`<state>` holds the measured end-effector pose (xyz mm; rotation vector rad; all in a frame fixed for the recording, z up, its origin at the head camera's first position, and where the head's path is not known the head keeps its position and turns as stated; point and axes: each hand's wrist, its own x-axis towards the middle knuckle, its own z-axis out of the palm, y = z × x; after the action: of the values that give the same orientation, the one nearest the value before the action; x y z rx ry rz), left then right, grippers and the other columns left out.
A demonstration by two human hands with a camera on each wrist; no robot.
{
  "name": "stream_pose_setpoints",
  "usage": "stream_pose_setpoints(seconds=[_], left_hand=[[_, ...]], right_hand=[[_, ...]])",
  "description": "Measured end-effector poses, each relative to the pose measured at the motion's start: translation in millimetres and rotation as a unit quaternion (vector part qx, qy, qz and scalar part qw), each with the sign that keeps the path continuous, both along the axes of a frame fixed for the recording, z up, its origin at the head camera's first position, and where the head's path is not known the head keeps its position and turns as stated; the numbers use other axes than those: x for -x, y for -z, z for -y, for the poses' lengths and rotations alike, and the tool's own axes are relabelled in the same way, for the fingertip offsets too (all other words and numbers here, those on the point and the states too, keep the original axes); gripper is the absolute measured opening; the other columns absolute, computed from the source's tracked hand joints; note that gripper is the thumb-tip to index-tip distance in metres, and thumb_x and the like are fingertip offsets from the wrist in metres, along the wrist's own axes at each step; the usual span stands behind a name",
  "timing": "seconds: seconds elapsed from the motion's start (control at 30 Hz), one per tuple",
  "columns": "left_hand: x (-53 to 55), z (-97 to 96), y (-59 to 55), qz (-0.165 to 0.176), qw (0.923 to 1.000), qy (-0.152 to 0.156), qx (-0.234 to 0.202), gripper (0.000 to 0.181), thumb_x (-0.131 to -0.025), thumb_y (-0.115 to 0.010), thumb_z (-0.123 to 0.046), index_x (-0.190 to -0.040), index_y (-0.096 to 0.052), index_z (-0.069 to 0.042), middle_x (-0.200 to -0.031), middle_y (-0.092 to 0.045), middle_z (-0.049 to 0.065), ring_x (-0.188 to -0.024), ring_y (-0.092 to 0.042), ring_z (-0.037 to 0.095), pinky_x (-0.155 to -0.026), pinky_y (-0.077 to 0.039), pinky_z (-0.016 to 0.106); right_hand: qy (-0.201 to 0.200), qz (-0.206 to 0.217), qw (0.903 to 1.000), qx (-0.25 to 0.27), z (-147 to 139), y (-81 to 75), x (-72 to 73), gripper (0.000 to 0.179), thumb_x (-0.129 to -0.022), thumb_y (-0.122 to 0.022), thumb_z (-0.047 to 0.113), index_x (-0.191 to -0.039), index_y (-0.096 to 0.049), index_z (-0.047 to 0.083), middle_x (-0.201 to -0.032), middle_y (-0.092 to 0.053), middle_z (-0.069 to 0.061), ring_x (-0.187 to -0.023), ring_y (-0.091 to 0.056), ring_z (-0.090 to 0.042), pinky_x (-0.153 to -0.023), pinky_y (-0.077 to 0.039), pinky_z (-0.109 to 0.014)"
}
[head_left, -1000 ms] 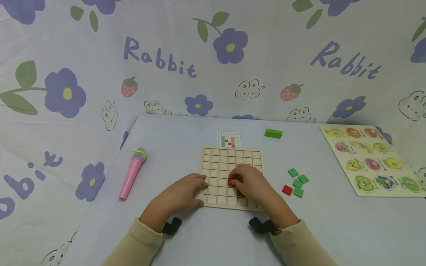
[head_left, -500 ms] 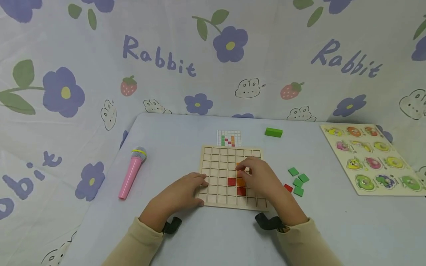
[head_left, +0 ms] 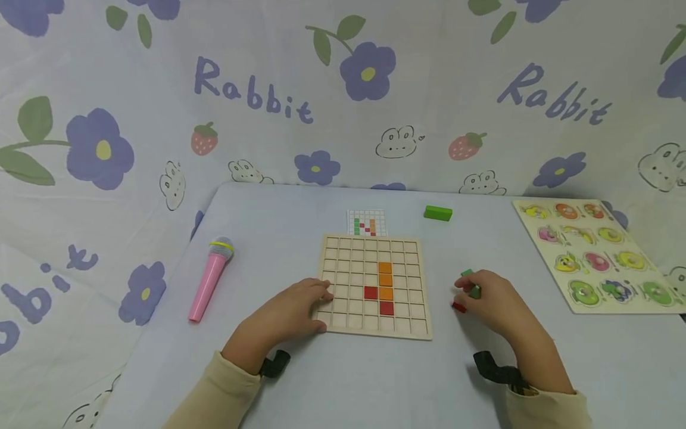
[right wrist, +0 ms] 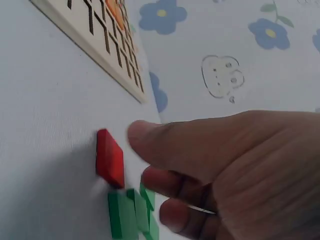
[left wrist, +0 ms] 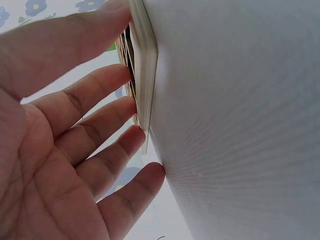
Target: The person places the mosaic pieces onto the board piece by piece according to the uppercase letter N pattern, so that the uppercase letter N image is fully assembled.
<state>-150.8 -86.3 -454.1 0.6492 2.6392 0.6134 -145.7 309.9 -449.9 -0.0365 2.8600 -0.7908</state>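
A wooden grid board point(head_left: 343, 268) lies flat on the table. Orange tiles point(head_left: 384, 280) form a column in it, with one red tile point(head_left: 370, 292) beside the column and another at its foot. Along the board's left edge rests my left hand point(head_left: 286, 313), its thumb and fingertips at the rim in the left wrist view. My right hand point(head_left: 495, 298) hovers low over the loose tiles to the right of the board. In the right wrist view, a loose red tile point(right wrist: 111, 159) lies just off the thumb tip, and green tiles point(right wrist: 122, 212) sit beside it, partly behind the fingers.
Behind the board is a small pattern card point(head_left: 367, 221). A green block point(head_left: 437, 213) stands further right. The pink toy microphone point(head_left: 211, 277) lies at the left, and a fruit puzzle board point(head_left: 568, 222) occupies the right side.
My right hand has left the grid board and moved right to the loose tiles, uncovering the orange column. My left hand has stayed at the board's edge.
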Motion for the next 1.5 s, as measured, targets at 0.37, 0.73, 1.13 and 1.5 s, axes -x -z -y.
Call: stream_pose_setpoints(seconds=[0.37,0.73,1.13,1.5], left_hand=[[-0.4,0.1,-0.3,0.005,0.9999,-0.009,-0.004,0.055,-0.094,-0.088,-0.018,-0.145,-0.069,-0.009,-0.168,-0.05,0.006,-0.161,-0.042,0.028,-0.133,-0.036,0.047],[0.0,0.2,0.9,0.006,1.0,-0.007,-0.001,0.056,-0.094,-0.088,-0.018,-0.146,-0.069,-0.009,-0.168,-0.05,0.006,-0.16,-0.042,0.029,-0.133,-0.036,0.047],[-0.4,-0.3,-1.2,0.009,0.9999,-0.007,-0.008,0.056,-0.094,-0.088,-0.017,-0.145,-0.069,-0.008,-0.168,-0.051,0.007,-0.16,-0.043,0.03,-0.132,-0.037,0.048],[1.9,0.2,3.7,0.013,0.9998,-0.013,-0.011,0.054,-0.093,-0.089,-0.018,-0.143,-0.07,-0.009,-0.168,-0.051,0.006,-0.16,-0.043,0.029,-0.132,-0.037,0.049]], right_hand=[[0.01,0.032,0.9994,-0.005,-6,11.2,-4.9,0.024,-0.096,-0.084,0.015,-0.114,-0.077,0.001,-0.106,-0.068,-0.014,-0.097,-0.06,-0.029,-0.081,-0.057,-0.043],[0.024,0.0,0.9997,0.007,4,13.5,-9.2,0.017,-0.097,-0.081,0.01,-0.109,-0.071,0.008,-0.1,-0.07,-0.01,-0.094,-0.059,-0.028,-0.074,-0.053,-0.036],[-0.072,-0.069,0.995,0.01,96,-0.5,12.6,0.007,-0.103,-0.077,0.012,-0.107,-0.075,0.017,-0.101,-0.076,0.001,-0.092,-0.063,-0.021,-0.082,-0.058,-0.038],[-0.094,-0.066,0.9916,0.06,152,9.5,51.6,0.012,-0.106,-0.071,0.015,-0.117,-0.076,0.018,-0.105,-0.076,0.001,-0.093,-0.063,-0.021,-0.087,-0.059,-0.041]])
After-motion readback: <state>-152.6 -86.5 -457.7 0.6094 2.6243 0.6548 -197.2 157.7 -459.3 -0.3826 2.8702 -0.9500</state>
